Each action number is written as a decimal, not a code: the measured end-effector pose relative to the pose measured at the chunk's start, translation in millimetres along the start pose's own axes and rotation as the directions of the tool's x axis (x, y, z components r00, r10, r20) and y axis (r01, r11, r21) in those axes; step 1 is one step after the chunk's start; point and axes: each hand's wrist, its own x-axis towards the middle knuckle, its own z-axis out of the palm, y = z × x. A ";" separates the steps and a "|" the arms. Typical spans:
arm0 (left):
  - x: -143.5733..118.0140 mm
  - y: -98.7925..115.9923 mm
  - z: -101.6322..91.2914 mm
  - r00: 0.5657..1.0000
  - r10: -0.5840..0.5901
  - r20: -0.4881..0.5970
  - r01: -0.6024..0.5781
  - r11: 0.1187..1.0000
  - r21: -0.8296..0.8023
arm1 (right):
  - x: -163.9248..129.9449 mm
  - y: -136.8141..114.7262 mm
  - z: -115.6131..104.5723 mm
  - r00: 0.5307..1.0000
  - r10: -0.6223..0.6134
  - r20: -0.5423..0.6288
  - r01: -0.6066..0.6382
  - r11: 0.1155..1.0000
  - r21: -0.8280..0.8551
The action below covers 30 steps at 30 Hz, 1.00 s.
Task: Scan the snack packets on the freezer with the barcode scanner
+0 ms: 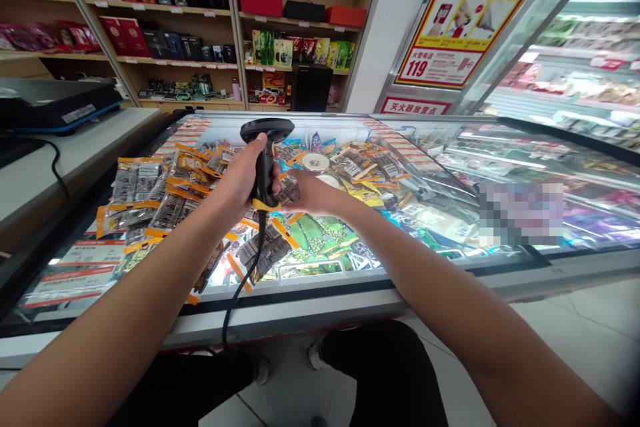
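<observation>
My left hand (245, 173) is wrapped round the grip of a black and yellow barcode scanner (264, 177), held upright with its wide head on top. Its black cord (246, 277) drops from the handle over the freezer's front edge. Just right of the scanner, my right hand (313, 192) has its thumb and fingers closed about a small dark snack packet (289, 191); the scanner partly hides the fingertips. Clear packets with orange edges (140, 180) lie heaped to the left on the glass. One more orange-edged packet (267, 250) lies below the scanner.
The glass-topped chest freezer (320, 300) spans the front, with green bags (325, 233) seen under the glass. A round white-lidded tub (315, 161) is beyond my right hand. A counter with a black scale (60, 103) stands left; stocked shelves (175, 63) line the back.
</observation>
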 end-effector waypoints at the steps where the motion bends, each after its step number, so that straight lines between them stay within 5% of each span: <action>1: -0.4 0.2 0.4 1.000 -0.003 0.000 0.003 1.000 0.001 | 1.2 1.9 -1.2 1.000 0.018 -0.017 -0.018 1.000 0.015; 9: -5.6 -1.5 7.3 0.996 -0.090 0.008 0.089 0.996 0.007 | 20.4 36.3 -33.8 0.894 0.029 -0.447 0.036 0.990 0.137; 23: -7.5 0.0 10.0 0.987 -0.147 0.059 0.147 0.989 -0.007 | 23.2 41.7 -38.2 0.898 0.008 -0.440 0.036 0.995 0.092; 26: -6.2 1.5 8.3 0.991 -0.128 0.044 0.129 0.992 -0.018 | 22.8 57.0 -46.8 0.883 0.097 -0.459 -0.136 0.989 -0.053; 30: -2.2 5.9 4.3 0.997 -0.079 -0.008 0.079 0.996 -0.034 | 18.3 89.1 -66.2 0.765 0.214 -0.607 -0.422 0.879 -0.222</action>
